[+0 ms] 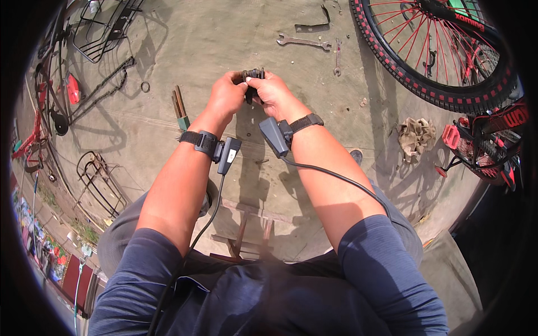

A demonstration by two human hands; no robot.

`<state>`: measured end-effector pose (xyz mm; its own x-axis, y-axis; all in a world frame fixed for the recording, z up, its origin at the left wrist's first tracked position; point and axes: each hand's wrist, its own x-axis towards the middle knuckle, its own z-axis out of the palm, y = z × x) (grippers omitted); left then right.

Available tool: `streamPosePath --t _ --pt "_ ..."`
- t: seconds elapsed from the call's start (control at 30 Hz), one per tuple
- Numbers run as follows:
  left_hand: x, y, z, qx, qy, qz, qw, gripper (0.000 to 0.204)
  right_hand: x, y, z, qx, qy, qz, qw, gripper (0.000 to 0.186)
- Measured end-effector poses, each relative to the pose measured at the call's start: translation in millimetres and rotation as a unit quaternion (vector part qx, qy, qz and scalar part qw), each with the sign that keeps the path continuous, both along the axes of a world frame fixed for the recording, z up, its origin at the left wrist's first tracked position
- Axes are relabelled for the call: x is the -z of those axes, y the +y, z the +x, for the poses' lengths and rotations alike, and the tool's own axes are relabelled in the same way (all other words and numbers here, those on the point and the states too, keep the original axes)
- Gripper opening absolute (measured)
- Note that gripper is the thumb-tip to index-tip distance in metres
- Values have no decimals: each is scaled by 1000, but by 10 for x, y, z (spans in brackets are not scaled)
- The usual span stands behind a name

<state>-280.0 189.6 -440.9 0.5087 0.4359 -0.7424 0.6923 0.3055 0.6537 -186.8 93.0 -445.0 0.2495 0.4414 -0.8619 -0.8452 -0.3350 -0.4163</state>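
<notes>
Both my hands are out in front of me, close together above the ground, on one small dark part [254, 73]. It looks greasy, with ridges like a coil or stacked rings; its exact kind is hard to make out. My left hand [224, 92] grips its left end with bent fingers. On the other end, the thumb and fingers of my right hand [273, 94] close around it. A darker piece hangs below, between the hands, partly hidden by fingers. Beyond them on the ground lie an open-ended wrench [303, 42] and a smaller wrench [337, 57].
A black-and-red bicycle wheel [381, 60] fills the far right, above a crumpled cloth [416, 139]. Left lie a chain [115, 84], a small ring [145, 87], a green-ended tool [182, 121] and black racks [98, 179]. A wooden stool [241, 235] stands between my legs.
</notes>
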Motion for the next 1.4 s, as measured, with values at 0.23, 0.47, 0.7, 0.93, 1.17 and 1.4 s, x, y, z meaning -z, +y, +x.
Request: streamPosePath --t 0.23,0.47,0.7,0.93,1.17,1.4 --pt "176 211 -12 -23 47 45 998 32 111 152 -6 -2 -13 -23 1000 17" --pt "210 315 -88 -70 44 50 995 30 235 133 83 -22 -20 -97 995 23" --pt "147 333 -153 -86 61 31 994 30 244 112 148 -53 -48 -120 990 21" --pt "123 332 -164 -82 59 32 994 31 178 -77 307 -57 -85 -137 985 25" --pt "-9 276 -158 -97 44 12 994 29 56 -392 347 -6 -88 -130 988 19" --pt "-113 163 -195 -114 32 -47 992 31 -169 -751 173 32 -1 -5 999 20"
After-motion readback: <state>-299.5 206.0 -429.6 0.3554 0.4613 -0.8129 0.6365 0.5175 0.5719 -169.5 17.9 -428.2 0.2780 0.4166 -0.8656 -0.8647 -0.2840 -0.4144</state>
